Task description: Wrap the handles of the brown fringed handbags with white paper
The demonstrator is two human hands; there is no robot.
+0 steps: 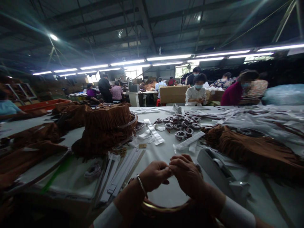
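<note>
My left hand (155, 173) and my right hand (187, 174) meet above the near edge of the table, fingertips pinched together. Whatever they grip is hidden behind the fingers. A bracelet circles my left wrist. Just below both hands curves a dark item with a shiny gold-coloured edge (163, 209); its kind is not clear. Flat white strips (118, 177) lie to the left of my left hand. Beyond the hands are several coiled, white-wrapped straps (181, 134) and a long white strip (155, 133). A grey tape dispenser (218, 171) stands close to my right hand.
Stacked brown fringed bags (106, 126) rise at the left, and another brown fringed piece (249, 145) lies at the right. Loose white wrapping (251, 117) covers the far right. Co-workers sit beyond the table, near a cardboard box (173, 94).
</note>
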